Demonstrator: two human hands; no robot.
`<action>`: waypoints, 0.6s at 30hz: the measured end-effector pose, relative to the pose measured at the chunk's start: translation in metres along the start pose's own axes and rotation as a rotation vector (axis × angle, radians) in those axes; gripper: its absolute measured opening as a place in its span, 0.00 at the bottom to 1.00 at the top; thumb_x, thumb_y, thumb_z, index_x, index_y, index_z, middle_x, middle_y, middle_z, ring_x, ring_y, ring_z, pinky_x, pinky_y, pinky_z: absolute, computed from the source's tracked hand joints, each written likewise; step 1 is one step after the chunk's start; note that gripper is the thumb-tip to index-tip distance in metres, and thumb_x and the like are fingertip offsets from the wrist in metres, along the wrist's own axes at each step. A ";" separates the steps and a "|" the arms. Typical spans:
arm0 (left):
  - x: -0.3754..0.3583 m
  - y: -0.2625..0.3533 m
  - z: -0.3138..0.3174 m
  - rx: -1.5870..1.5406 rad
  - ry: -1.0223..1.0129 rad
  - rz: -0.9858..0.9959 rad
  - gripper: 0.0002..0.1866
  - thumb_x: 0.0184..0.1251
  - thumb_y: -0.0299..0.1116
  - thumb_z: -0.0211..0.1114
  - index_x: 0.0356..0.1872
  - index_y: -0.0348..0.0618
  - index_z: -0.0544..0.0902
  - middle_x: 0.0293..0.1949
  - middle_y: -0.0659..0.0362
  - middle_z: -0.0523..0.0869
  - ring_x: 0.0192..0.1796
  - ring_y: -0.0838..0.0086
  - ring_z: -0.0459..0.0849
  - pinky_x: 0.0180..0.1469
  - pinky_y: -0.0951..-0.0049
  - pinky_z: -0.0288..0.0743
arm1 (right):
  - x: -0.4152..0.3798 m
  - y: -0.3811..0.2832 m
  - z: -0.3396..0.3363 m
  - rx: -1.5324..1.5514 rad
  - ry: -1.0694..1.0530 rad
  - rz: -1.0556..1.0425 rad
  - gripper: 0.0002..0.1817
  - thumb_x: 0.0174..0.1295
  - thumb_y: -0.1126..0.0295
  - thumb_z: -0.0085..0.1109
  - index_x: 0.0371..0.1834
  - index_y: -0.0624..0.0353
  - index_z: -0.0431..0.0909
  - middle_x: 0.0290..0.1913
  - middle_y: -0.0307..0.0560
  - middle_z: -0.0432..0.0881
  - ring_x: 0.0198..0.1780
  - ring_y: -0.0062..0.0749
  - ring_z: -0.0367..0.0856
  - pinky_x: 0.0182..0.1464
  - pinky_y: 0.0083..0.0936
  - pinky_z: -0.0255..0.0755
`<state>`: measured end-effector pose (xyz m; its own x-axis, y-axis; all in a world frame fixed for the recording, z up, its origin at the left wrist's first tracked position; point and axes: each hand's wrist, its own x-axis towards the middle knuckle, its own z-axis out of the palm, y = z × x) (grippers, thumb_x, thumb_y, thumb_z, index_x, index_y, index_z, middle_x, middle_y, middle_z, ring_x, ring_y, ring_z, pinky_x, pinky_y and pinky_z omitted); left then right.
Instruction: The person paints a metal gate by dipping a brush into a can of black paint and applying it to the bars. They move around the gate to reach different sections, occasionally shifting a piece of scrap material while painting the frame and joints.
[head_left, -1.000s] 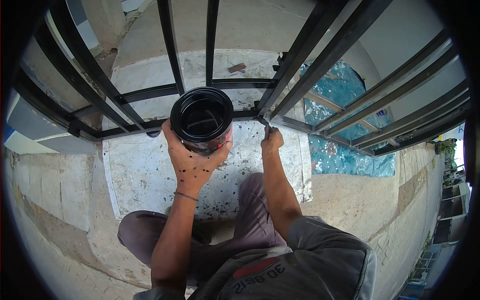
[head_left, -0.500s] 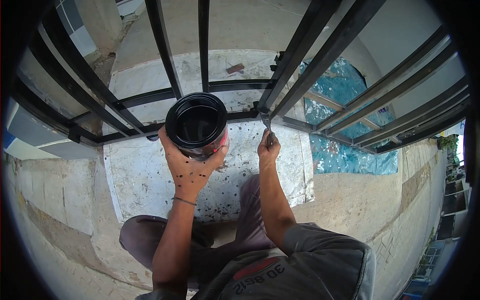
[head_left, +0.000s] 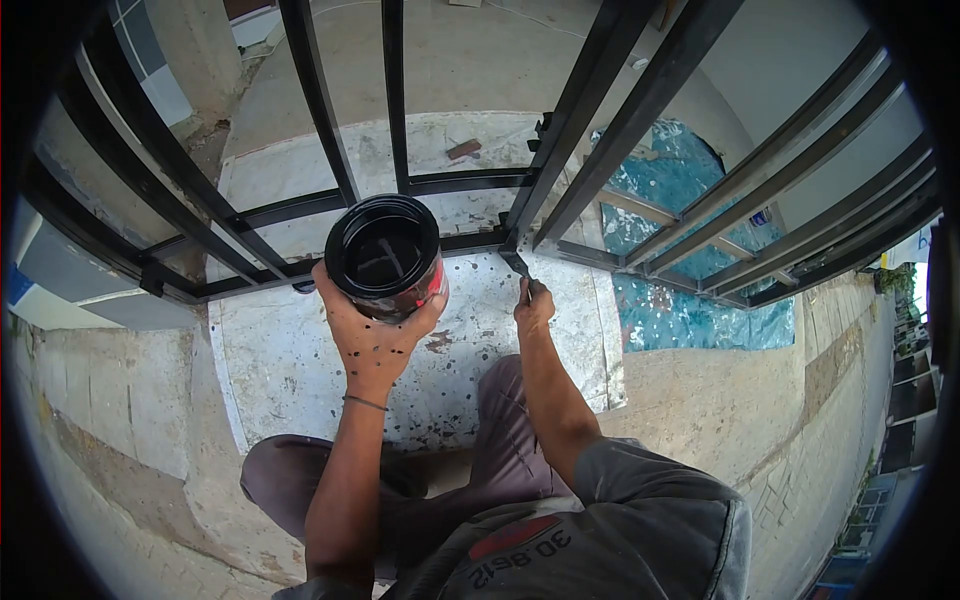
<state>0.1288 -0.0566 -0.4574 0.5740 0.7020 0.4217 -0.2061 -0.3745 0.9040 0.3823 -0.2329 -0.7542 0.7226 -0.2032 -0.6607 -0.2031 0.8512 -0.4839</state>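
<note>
My left hand [head_left: 372,340], spotted with dark paint, is wrapped round a paint can [head_left: 415,295] with a black rim and red on its label. Black paint [head_left: 380,262] shows inside the can. In my right hand [head_left: 535,303] is a paintbrush [head_left: 518,266], its handle pinched in closed fingers. The dark bristles point up at the foot of a metal gate post [head_left: 540,190], close to its bottom corner. Left of that post, the gate bars [head_left: 395,110] look glossy black; the bars on the right [head_left: 770,205] look greyer.
A white, paint-spattered sheet [head_left: 270,360] covers the ground under the gate. To the right lies a blue, paint-stained sheet [head_left: 690,320]. A small reddish-brown block [head_left: 463,149] rests on the white sheet beyond the bars. My bent knee [head_left: 285,485] is at lower left.
The brush has shifted slightly left and down along the post's foot, with my right hand a little lower. The can has moved slightly left and down, and the view has shifted a little.
</note>
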 end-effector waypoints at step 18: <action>-0.007 0.027 -0.003 0.000 0.009 0.034 0.55 0.44 0.42 0.91 0.71 0.39 0.62 0.63 0.47 0.78 0.65 0.59 0.83 0.65 0.60 0.80 | 0.004 -0.007 0.004 0.269 -0.099 0.142 0.10 0.75 0.79 0.53 0.44 0.81 0.75 0.48 0.65 0.83 0.49 0.53 0.87 0.51 0.33 0.95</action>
<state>0.1162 -0.0699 -0.4356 0.5592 0.6945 0.4528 -0.2252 -0.3984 0.8891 0.3893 -0.2378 -0.7507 0.7629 -0.0368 -0.6455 -0.1339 0.9677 -0.2135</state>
